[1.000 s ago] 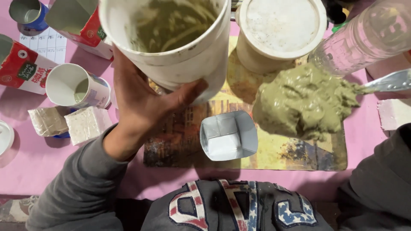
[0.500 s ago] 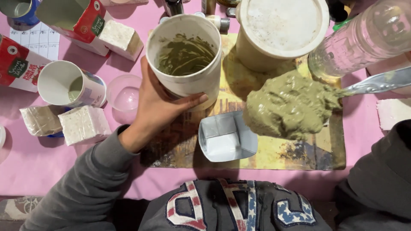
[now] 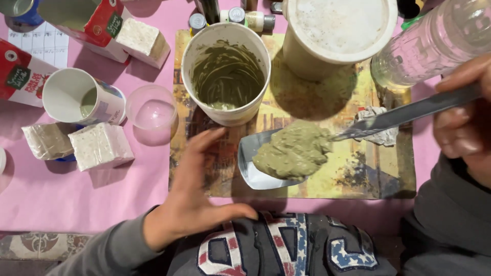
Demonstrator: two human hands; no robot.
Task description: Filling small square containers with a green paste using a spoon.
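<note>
My right hand (image 3: pixel 463 117) grips the knife (image 3: pixel 404 115), blade in green paste (image 3: pixel 294 152); my left hand (image 3: pixel 197 197) hovers spread, empty, nearer the small white tray (image 3: pixel 250 171).

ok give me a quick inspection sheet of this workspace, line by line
surface: pink table cover with a printed picture mat on top
job's things: white paper tub smeared with green paste upright on the mat; grey folded-carton mould under a lump of green paste; metal spatula carrying the lump
clutter: white lidded bucket, clear plastic bottle, cut red cartons, pale soap-like blocks, small clear cup, small jars
hands: left hand open, empty, near the tub; right hand grips the spatula
cables: nothing seen
surroundings: patterned floor tile, grey sleeves
</note>
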